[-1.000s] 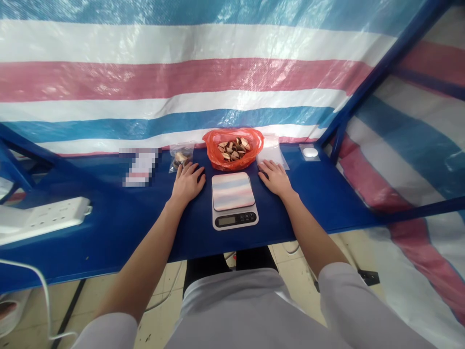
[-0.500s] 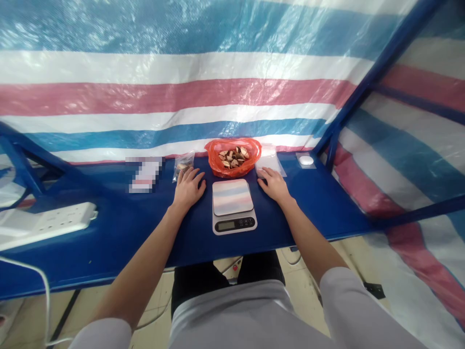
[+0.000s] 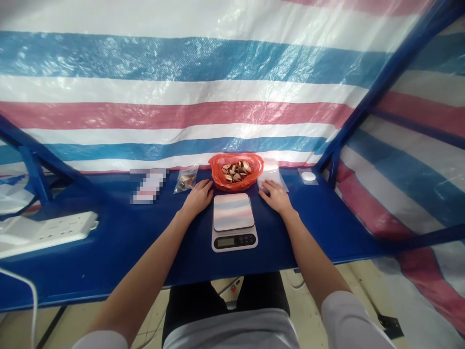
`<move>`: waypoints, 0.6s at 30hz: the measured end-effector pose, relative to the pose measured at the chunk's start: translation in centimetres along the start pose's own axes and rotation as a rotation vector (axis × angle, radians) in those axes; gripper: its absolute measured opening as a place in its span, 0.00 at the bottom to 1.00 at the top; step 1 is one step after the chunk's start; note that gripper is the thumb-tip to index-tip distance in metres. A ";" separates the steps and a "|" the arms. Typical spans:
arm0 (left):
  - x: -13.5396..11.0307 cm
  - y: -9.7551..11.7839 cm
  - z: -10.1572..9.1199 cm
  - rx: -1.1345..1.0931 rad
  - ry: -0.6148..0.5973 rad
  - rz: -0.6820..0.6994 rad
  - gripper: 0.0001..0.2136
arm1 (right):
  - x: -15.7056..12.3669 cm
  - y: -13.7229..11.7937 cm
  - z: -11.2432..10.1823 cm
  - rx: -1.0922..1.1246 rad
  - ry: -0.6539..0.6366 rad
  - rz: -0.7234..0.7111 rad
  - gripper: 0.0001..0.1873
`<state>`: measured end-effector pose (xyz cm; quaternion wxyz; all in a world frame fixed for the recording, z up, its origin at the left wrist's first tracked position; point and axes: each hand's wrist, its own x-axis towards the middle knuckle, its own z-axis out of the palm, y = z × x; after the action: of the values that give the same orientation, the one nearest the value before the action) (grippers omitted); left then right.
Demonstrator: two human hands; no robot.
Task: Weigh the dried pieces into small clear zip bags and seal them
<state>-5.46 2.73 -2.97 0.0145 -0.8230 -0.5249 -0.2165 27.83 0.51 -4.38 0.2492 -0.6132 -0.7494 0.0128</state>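
Observation:
My left hand point(image 3: 198, 198) lies palm down on the blue table, fingers stretched out beside an orange-red plastic bag point(image 3: 217, 175). That bag stands spread wide, with several brown-and-cream pieces point(image 3: 236, 171) inside, like dried slices or shells. Left of the hand is a small clear bag point(image 3: 186, 178) with similar pieces. My right hand point(image 3: 276, 198) rests its extended fingers on a stack of clear plastic bags point(image 3: 270, 175). Between my forearms sits a kitchen scale point(image 3: 234, 213) with a dark display strip; nothing lies on its plate.
A white power strip point(image 3: 54, 230) with a cable occupies the left side of the table point(image 3: 119, 252). Near it lies a pixelated flat item point(image 3: 149, 186). A round white object point(image 3: 308, 177) in clear wrap is at the far right. Blue frame bars and striped sheeting enclose the space.
My left hand has moved right, off the small clear bag, to beside the orange-red bag. My right hand stays on the clear bags. The camera view has tilted up slightly.

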 end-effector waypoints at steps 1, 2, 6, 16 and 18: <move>-0.1 -0.2 0.2 0.013 -0.006 -0.018 0.22 | 0.0 0.1 0.2 0.006 -0.003 -0.005 0.22; -0.3 -0.4 0.3 0.031 -0.013 -0.044 0.22 | -0.1 0.1 0.3 0.012 -0.002 -0.013 0.22; -0.9 -0.4 0.7 0.101 -0.022 -0.127 0.22 | -0.2 0.6 0.6 0.035 0.018 -0.027 0.20; -0.9 0.3 0.5 0.083 -0.039 -0.155 0.24 | -0.1 0.8 0.4 0.090 0.040 0.005 0.19; -0.9 0.4 0.4 0.084 -0.042 -0.155 0.24 | -0.1 0.8 0.3 0.094 0.050 0.010 0.18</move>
<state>-5.31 1.89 -3.63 0.0212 -0.7828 -0.5961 -0.1774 28.40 0.69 -4.94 0.2963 -0.6047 -0.7385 0.0340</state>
